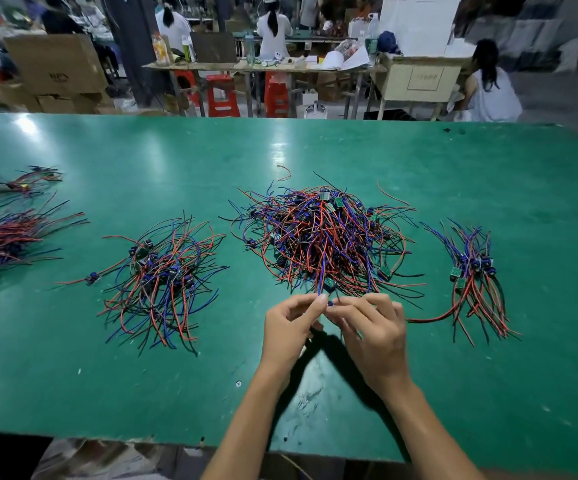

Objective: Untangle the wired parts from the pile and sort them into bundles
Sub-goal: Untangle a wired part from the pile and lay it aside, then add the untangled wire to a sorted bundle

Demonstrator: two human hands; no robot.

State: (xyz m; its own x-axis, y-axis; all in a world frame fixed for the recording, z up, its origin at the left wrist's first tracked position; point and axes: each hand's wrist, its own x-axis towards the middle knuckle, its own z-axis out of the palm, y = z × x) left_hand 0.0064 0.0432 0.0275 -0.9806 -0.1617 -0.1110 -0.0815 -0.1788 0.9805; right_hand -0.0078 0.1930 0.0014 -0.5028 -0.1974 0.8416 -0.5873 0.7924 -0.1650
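A big tangled pile (322,237) of red, blue and black wires with small green boards lies mid-table. At its near edge my left hand (291,327) and my right hand (372,330) meet, both pinching one small wired part (329,294) whose blue and red leads run up into the pile. A looser heap (163,275) sits to the left. A combed bundle (474,271) lies to the right, wires trailing toward me. Two further bundles (7,237) rest at the far left edge.
The green table (142,393) ends just below my forearms. A stray red wire (284,173) lies behind the pile. Beyond the table stand cardboard boxes (55,64), red stools (223,95), workbenches and several seated people.
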